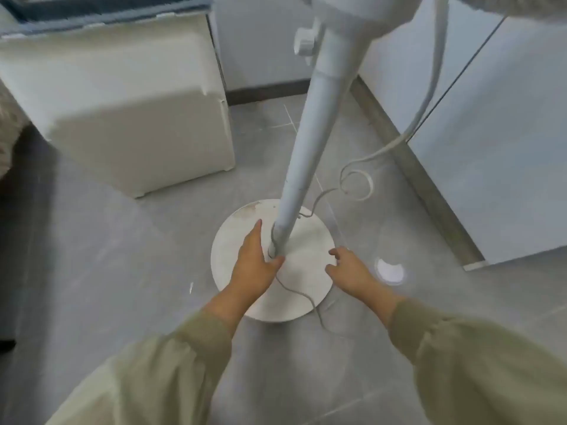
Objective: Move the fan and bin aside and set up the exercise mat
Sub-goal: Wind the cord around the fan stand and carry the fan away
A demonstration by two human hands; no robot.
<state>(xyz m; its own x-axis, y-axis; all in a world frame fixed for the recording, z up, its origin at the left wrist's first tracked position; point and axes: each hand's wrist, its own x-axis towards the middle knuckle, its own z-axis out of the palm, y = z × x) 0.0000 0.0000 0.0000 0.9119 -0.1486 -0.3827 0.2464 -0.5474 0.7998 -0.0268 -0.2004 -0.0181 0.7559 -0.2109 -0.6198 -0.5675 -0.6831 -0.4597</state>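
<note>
Between your hands the fan point(307, 124) is standing on its round base point(310, 250), pole point(292, 191) rising upright; your left hand point(253, 265) is lying open against the pole's foot, your right hand point(349, 273) hovering slack, empty, slightly farther off.

Over the fan base point(302, 237), your left hand point(254, 262) lies straight-fingered, thumb at the pole point(303, 142); your right hand point(349, 271) hovers at its right edge.
</note>
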